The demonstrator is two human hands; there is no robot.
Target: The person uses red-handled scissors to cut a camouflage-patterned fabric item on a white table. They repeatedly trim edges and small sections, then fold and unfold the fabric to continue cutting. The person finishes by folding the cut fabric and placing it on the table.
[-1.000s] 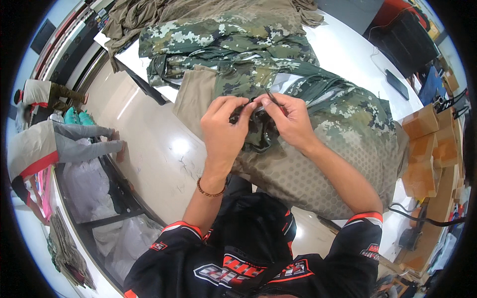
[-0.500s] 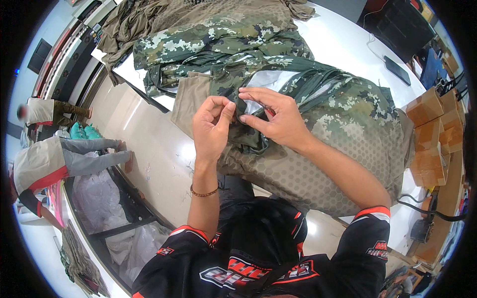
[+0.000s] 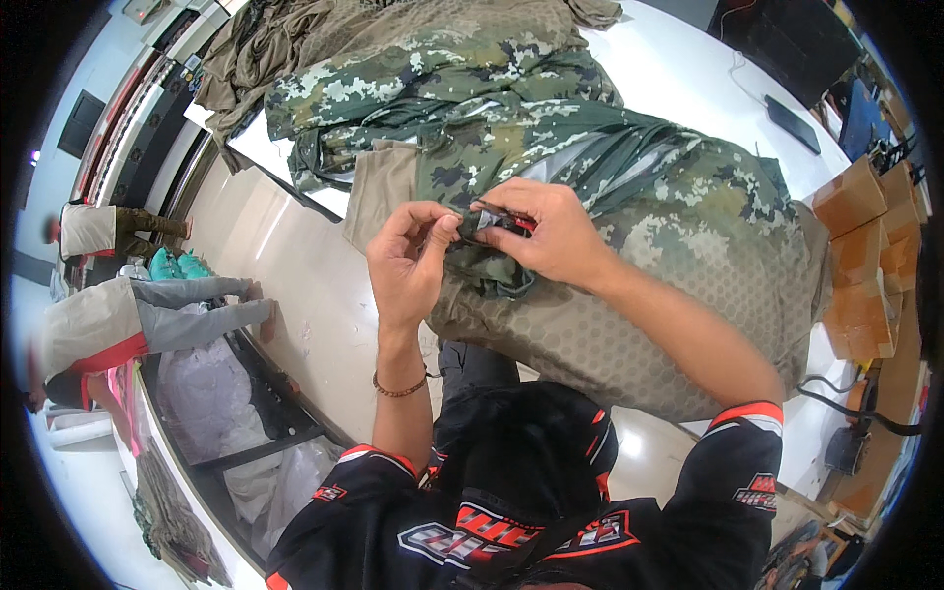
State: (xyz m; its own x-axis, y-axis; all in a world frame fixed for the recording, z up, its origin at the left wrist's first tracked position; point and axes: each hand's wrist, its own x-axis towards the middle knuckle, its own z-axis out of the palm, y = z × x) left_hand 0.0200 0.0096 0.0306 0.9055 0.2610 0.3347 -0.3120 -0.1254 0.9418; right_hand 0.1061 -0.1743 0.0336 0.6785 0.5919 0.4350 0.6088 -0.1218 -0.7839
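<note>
My left hand [image 3: 403, 270] pinches a small edge of dark camouflage fabric [image 3: 500, 278] near the middle of the view. Close on its right, my right hand [image 3: 559, 241] grips a small tool [image 3: 521, 222] with red and dark parts, possibly snips, against the same fabric. The held part is partly hidden by my fingers. Under my hands lies a heap of camouflage garments [image 3: 551, 147], fading into khaki with a hexagon pattern [image 3: 639, 334] toward my body.
The white table [image 3: 698, 59] carries a phone [image 3: 792, 123]. Cardboard boxes [image 3: 855, 295] and a black cable [image 3: 836, 393] are at right. Two co-workers [image 3: 93, 329] [image 3: 88, 228] stand at left beside another table and wide machines [image 3: 133, 118]. More khaki clothing [image 3: 246, 59] lies at the far edge.
My hands have moved left, mostly since a second ago. My right fingers, stretched over the fabric half a second ago, now curl more around the tool, which shows more clearly.
</note>
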